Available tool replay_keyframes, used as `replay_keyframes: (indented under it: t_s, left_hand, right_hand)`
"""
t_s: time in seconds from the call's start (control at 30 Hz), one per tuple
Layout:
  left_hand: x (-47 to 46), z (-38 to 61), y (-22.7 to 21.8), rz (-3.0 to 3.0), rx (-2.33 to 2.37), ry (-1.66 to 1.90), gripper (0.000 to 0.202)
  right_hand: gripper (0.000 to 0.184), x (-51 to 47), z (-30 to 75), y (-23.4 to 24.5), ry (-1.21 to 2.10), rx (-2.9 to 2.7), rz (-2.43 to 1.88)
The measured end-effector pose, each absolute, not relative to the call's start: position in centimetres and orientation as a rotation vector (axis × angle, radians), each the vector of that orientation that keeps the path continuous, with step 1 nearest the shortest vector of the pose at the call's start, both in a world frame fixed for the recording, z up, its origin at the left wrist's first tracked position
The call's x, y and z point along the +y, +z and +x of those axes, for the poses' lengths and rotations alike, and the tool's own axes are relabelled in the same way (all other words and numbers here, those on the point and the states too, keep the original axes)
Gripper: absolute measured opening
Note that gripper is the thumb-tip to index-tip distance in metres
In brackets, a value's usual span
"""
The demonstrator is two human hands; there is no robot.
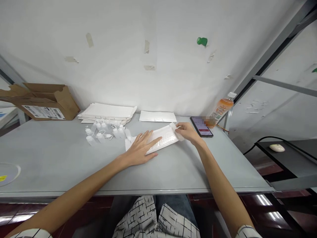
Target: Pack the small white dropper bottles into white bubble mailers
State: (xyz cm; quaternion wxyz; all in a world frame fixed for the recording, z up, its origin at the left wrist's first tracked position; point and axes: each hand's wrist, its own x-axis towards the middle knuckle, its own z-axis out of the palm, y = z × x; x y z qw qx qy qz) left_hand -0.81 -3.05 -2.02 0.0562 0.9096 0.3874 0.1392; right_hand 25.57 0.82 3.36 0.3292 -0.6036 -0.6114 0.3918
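The person's left hand (pixel 141 148) lies flat, fingers spread, on a white padded bubble mailer (pixel 162 140) on the grey table (pixel 61 162), while the right hand (pixel 188 132) pinches the mailer's far end. Just beyond sit small white plastic bottles (pixel 104 132) and a black smartphone (pixel 201 126). Farther back lies a stack of flat white envelopes (pixel 107 112), and a brown cardboard box (pixel 42 102) stands at the far left.

The left hand (pixel 141 148) lies flat on a white bubble mailer (pixel 162 140) on the grey counter (pixel 61 158), and the right hand (pixel 188 132) pinches its end, just beside a smartphone (pixel 201 127). Small plastic bottles (pixel 104 132) lie near stacked white mailers (pixel 106 112).
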Motion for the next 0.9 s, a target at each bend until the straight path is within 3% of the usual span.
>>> replay_keyframes:
  t_s: [0.23, 0.6, 0.9]
  left_hand:
    - [-1.9, 1.3, -0.7, 2.581, 1.3, 0.699, 0.092]
    - [-1.0, 3.8, -0.1, 2.53, 1.478, 0.982, 0.082]
    - [-1.4, 4.2, -0.4, 2.462, 1.449, 0.933, 0.065]
  right_hand:
    - [0.033, 0.6, 26.1, 4.9, 0.955, -1.362, -1.192]
    - [0.048, 0.1, 25.3, 4.7, 0.949, -1.55, -1.084]
    - [0.054, 0.4, 25.3, 3.3, 0.808, -1.745, -1.273]
